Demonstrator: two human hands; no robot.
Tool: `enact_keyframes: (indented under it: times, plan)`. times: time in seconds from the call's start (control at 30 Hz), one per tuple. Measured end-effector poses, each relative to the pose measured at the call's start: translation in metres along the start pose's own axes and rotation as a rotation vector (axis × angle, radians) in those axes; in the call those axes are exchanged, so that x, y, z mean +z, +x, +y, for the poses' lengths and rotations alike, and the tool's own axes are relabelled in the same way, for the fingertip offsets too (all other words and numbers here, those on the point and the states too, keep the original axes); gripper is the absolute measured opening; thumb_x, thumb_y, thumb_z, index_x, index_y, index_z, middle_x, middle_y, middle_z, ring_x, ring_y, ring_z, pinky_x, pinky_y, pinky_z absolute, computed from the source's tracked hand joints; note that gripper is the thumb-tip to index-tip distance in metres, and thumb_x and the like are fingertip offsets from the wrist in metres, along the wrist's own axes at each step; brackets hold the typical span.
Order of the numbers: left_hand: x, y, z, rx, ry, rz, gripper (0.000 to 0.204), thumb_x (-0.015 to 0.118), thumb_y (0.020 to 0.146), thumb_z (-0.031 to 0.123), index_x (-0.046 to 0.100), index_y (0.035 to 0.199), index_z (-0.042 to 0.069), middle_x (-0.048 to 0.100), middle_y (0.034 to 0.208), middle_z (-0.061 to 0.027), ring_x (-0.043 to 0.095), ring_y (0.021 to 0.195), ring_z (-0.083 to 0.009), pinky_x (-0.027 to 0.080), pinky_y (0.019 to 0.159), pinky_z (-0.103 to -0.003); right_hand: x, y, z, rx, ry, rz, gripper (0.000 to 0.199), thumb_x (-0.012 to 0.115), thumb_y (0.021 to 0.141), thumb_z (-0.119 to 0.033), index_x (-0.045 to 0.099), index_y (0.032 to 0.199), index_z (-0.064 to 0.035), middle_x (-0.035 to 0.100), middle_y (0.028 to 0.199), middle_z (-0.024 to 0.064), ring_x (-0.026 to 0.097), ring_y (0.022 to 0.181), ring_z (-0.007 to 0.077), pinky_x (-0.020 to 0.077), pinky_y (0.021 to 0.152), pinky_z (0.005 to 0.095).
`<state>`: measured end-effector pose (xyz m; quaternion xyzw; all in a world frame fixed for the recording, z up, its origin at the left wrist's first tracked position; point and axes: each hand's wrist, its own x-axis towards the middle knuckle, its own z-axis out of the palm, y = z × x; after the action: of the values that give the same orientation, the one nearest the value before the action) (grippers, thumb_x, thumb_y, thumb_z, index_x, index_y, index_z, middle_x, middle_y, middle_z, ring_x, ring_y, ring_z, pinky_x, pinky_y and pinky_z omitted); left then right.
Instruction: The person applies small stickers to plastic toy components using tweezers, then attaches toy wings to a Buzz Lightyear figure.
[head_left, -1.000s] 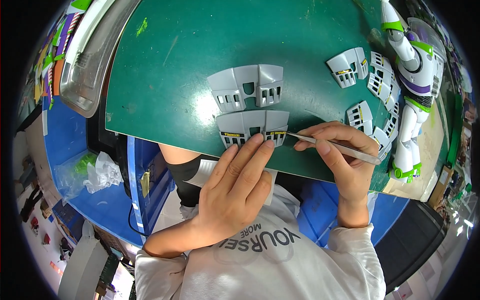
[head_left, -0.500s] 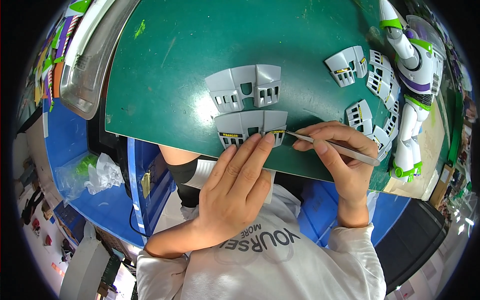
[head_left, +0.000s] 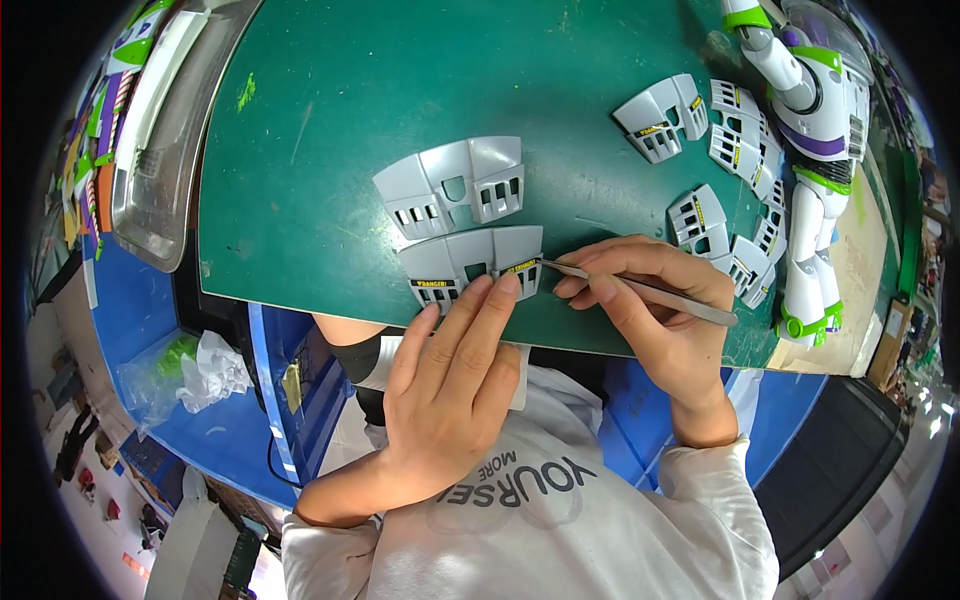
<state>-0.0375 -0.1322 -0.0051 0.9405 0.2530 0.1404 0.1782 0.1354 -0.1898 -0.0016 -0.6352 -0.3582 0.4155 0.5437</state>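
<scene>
A grey curved plastic panel [head_left: 450, 256] with window-like slots lies near the front edge of the green table. My left hand [head_left: 450, 385] rests over its lower edge, fingers stretched out, the index fingertip by a yellow and black label [head_left: 520, 267] on the right part. A second such label [head_left: 436, 284] sits on the left part. Pinched in my right hand [head_left: 665, 305] is a pair of metal tweezers [head_left: 690, 305], tips at the label's right end. Just beyond lies another grey panel [head_left: 440, 172], on which I see no label.
Several labelled grey panels [head_left: 735, 140] lie at the right, beside a white, green and purple toy figure [head_left: 820, 120]. A clear plastic tray [head_left: 160, 170] stands at the far left. Below the table's left edge, crumpled white paper [head_left: 213, 370] lies on a blue surface [head_left: 130, 300].
The whole view has shifted, so table things appear further left. My left index fingertip has drawn back slightly and more of the right label shows. The tweezer tips stay at its right end.
</scene>
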Motion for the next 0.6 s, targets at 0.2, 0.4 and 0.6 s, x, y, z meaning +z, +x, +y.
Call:
enact_keyframes:
  times: [0.2, 0.4, 0.6]
  plan:
    - [-0.008, 0.015, 0.001, -0.014, -0.020, -0.055, 0.009, 0.058, 0.063, 0.010, 0.049, 0.066, 0.008, 0.051, 0.119, -0.0066, 0.050, 0.098, -0.0177, 0.031, 0.082, -0.031, -0.001, 0.001, -0.003, 0.047, 0.235, 0.128, 0.014, 0.054, 0.077, 0.006, 0.057, 0.091, 0.0092, 0.060, 0.091, 0.0171, 0.062, 0.078, 0.0208, 0.0499, 0.070, 0.0256]
    - [-0.011, 0.006, -0.011, -0.038, -0.503, 0.255, 0.019, 0.067, 0.059, 0.002, 0.053, 0.071, 0.005, 0.060, 0.090, -0.0109, 0.055, 0.067, -0.0199, 0.040, 0.062, -0.030, 0.013, -0.004, 0.001, -0.404, -0.174, 0.062, 0.018, 0.059, 0.070, 0.004, 0.060, 0.089, 0.0030, 0.061, 0.092, 0.0160, 0.061, 0.082, 0.0248, 0.0471, 0.074, 0.0325]
    - [-0.009, -0.014, -0.019, -0.356, -0.841, 0.430, 0.015, 0.061, 0.077, 0.009, 0.048, 0.078, 0.001, 0.054, 0.063, -0.0055, 0.048, 0.053, -0.0058, 0.038, 0.047, -0.018, 0.035, -0.004, 0.004, -0.684, -0.503, -0.121, 0.028, 0.062, 0.062, 0.004, 0.059, 0.090, 0.0004, 0.062, 0.090, 0.0150, 0.061, 0.085, 0.0237, 0.0431, 0.080, 0.0371]
